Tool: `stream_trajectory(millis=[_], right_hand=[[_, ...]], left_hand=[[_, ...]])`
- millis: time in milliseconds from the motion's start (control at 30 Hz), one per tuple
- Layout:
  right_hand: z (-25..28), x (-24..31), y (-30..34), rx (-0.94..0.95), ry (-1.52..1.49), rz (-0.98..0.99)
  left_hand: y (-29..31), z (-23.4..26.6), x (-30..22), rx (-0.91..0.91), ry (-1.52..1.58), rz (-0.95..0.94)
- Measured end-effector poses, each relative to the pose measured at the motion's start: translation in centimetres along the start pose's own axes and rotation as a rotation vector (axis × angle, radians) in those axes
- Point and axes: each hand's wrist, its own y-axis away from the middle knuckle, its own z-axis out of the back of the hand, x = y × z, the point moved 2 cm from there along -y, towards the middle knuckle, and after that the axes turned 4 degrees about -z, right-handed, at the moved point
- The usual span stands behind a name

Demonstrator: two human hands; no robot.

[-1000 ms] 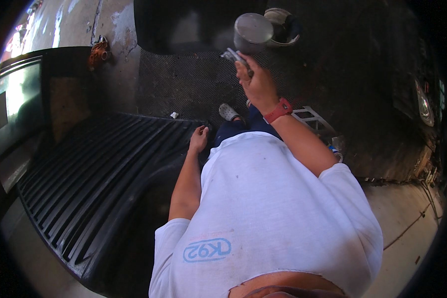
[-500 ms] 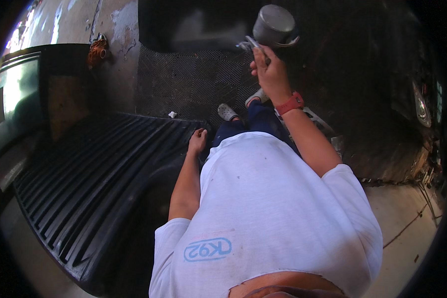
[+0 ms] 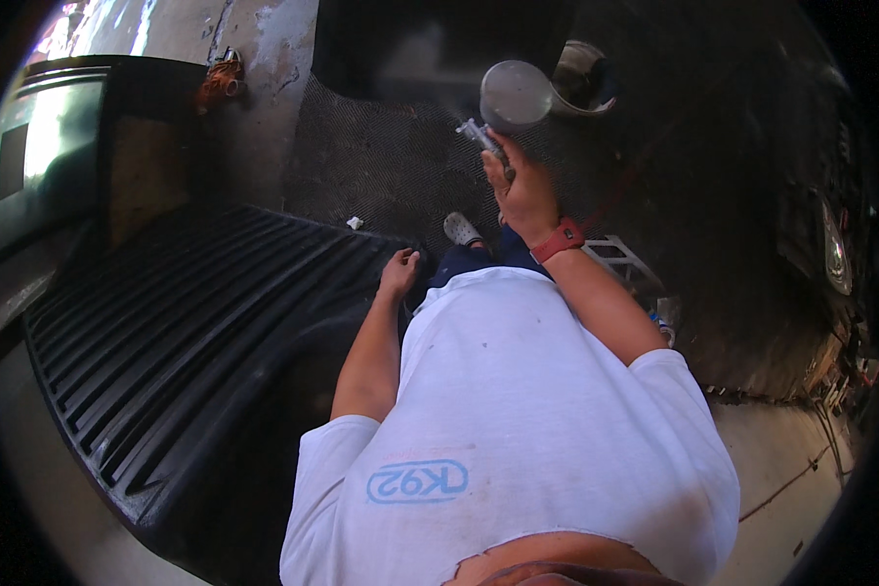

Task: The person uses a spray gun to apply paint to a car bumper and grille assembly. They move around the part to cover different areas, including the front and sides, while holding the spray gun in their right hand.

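My right hand (image 3: 529,195), with a red watch on its wrist, grips a metal spray gun (image 3: 477,133) out in front of me. A rounded grey cup (image 3: 516,95) sits on the gun, and a faint mist hangs by the nozzle. Beyond the gun is a dark, smooth panel (image 3: 400,49). Low at my left side, my left hand (image 3: 397,273) has its fingers curled in beside the corner of a large black ribbed liner (image 3: 166,342). Whatever those fingers hold, if anything, is hidden.
An open bucket (image 3: 584,83) stands beyond the spray gun's cup. Pale metal framework (image 3: 620,259) lies by my right forearm. An orange coiled bundle (image 3: 221,80) rests at the far left, and a small white scrap (image 3: 355,223) lies beyond the liner. Dark textured matting (image 3: 361,156) covers the floor ahead.
My right hand has drawn the spray gun nearer and slightly left, and the gun's cup now stands apart from the bucket in view. My left hand stays beside the liner, its fingers still curled.
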Motion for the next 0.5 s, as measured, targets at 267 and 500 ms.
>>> stream_trajectory(millis=[267, 500], right_hand=[[1.9, -3.6, -0.4, 0.032, -0.007, -0.149], [6.6, -3.6, 0.2, 0.023, 0.033, -0.094]], left_hand=[[-0.1, -0.7, -2.5, 0.021, 0.037, -0.004], [-1.6, -3.2, 0.8, 0.036, -0.024, 0.052]])
